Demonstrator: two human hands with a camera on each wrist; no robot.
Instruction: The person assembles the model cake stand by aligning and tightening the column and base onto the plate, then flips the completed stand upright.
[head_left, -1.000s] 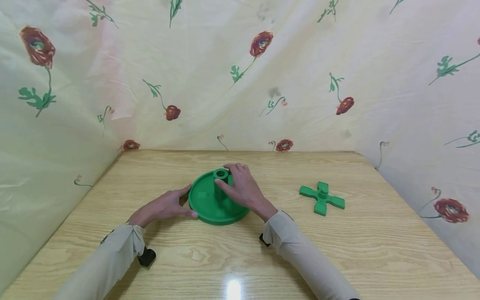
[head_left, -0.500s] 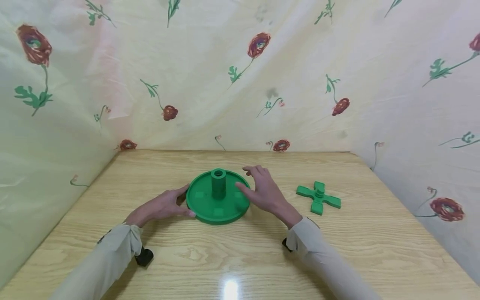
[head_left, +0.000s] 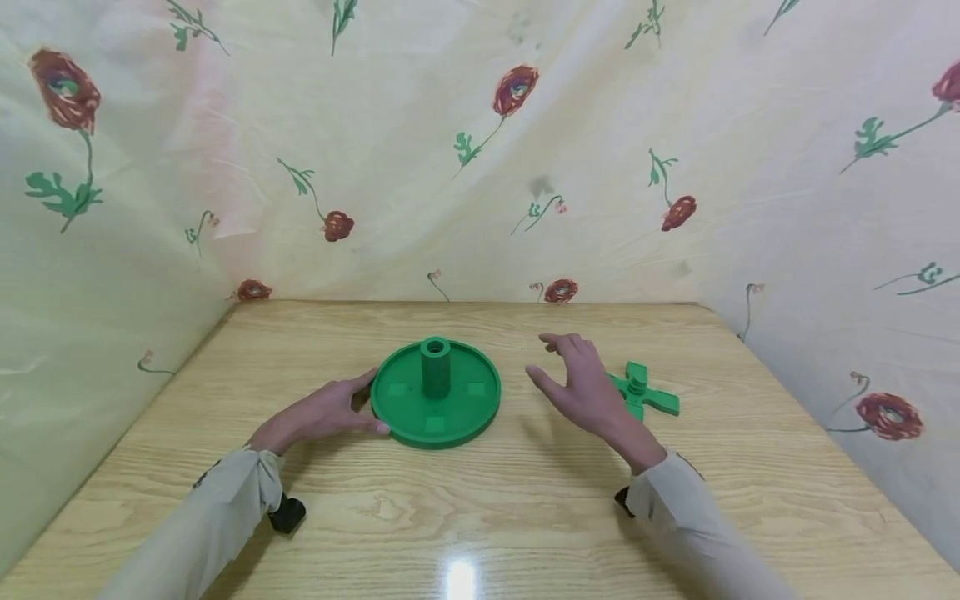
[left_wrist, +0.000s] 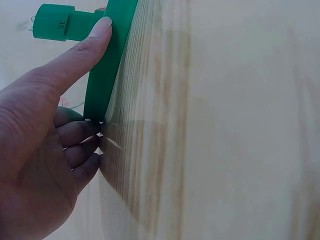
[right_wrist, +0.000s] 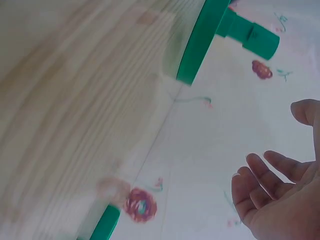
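- The left hand (head_left: 330, 410) grips the left edge of a green round base (head_left: 408, 412), its thumb pressed to the rim and its fingers low beside it, close to the tabletop.
- The right hand (head_left: 588, 396) holds nothing; its thumb stands apart from the loosely bent fingers, above the table between the base and a green cross-shaped piece (head_left: 637, 383), partly hiding the latter in the head view.
- The base lies flat, left of centre on the table, with a hollow green post (head_left: 436, 375) upright at its middle and paler squares on its floor; the left wrist view shows "35" marked on the post.
- Pale sleeves cover both forearms, and a black device (head_left: 287, 514) shows under the left cuff.
- The table (head_left: 420, 500) is light, wood-grained and slightly glossy: a white glare (head_left: 461, 579) shines at its near edge, and soft shadows lie under the arms.
- Around the back and sides hangs a cream cloth (head_left: 405, 150), softly creased, printed with red flowers and green stems, pinkish toward the left.
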